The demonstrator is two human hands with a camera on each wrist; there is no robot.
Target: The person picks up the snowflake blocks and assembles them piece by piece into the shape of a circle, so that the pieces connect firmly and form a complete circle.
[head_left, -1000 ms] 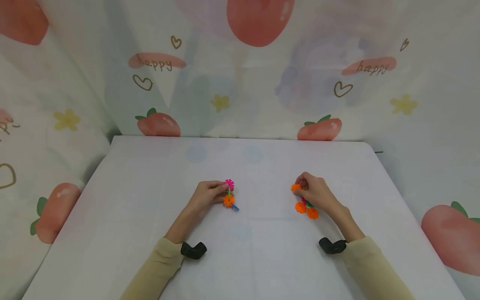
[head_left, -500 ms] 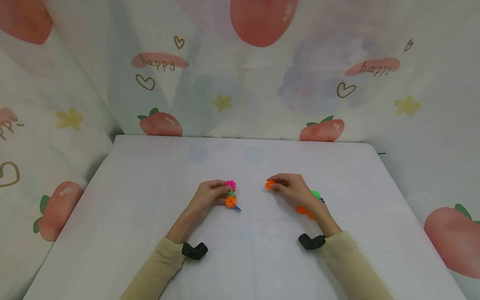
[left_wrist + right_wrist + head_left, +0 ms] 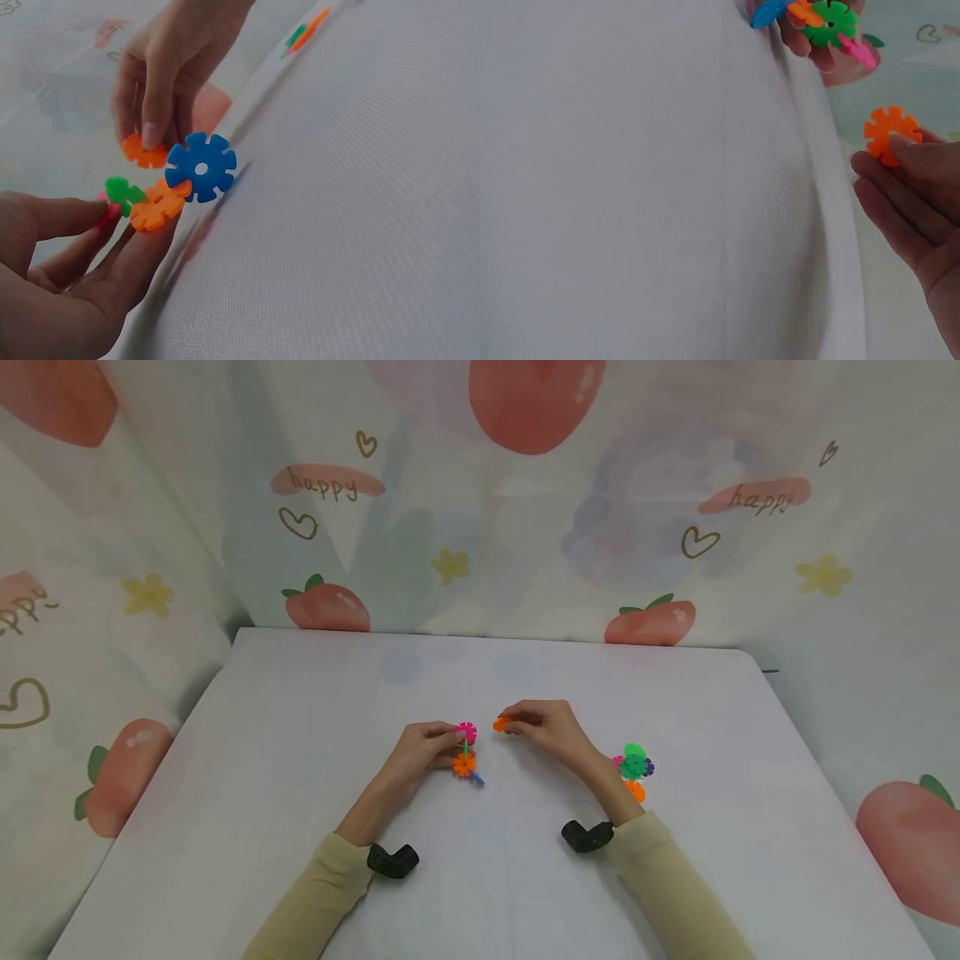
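My left hand (image 3: 417,755) pinches a chain of notched plastic discs, gripping it at the pink disc (image 3: 468,732). From there the chain runs through a green disc (image 3: 124,195) and an orange disc (image 3: 160,206) to a blue disc (image 3: 201,168) at its end. Between thumb and fingers, my right hand (image 3: 551,727) holds a single orange notched disc (image 3: 889,135). That disc is close to the pink one, with a small gap between them in the head view. Both hands are raised over the white table.
A small pile of notched discs (image 3: 634,766), green, pink, purple and orange, lies on the white table (image 3: 375,693) right of centre, beside my right forearm. A printed cloth (image 3: 510,527) hangs behind the table's far edge. Black devices are strapped to both wrists.
My right hand has picked the orange disc from the pile and carried it left, close to the chain. My left hand has stayed nearly still with its chain.
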